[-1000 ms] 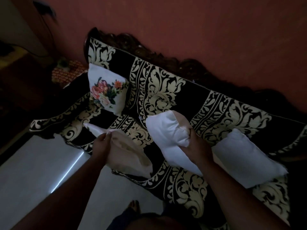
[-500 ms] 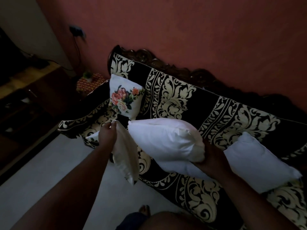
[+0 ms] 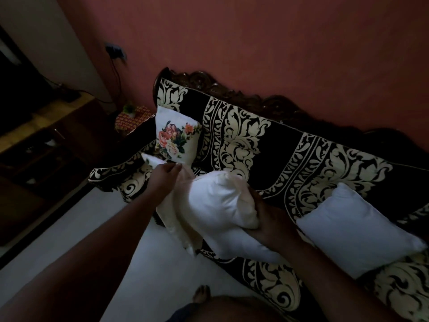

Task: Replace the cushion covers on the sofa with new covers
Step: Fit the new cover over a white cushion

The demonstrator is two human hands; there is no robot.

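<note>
My right hand (image 3: 269,219) grips a bare white cushion (image 3: 216,201) above the sofa's front edge. My left hand (image 3: 162,180) holds the cream cushion cover (image 3: 178,228), which hangs limp beside and under the cushion's left end. The two touch; whether the cushion's end is inside the cover's mouth I cannot tell. A second bare white cushion (image 3: 355,228) lies on the seat at the right. A cushion in a floral cover (image 3: 175,138) leans against the backrest at the left end of the black-and-cream patterned sofa (image 3: 290,154).
A red wall stands behind the sofa's carved wooden back (image 3: 232,89). A small table with a red patterned cloth and a plant (image 3: 130,115) sits at the sofa's left end. Dark wooden furniture (image 3: 34,147) fills the left. Pale floor (image 3: 151,275) and my foot (image 3: 202,295) lie below.
Both hands have come together: the cushion swung left to meet the cover, which was lifted off the seat edge. The view has shifted, so the sofa sits further right.
</note>
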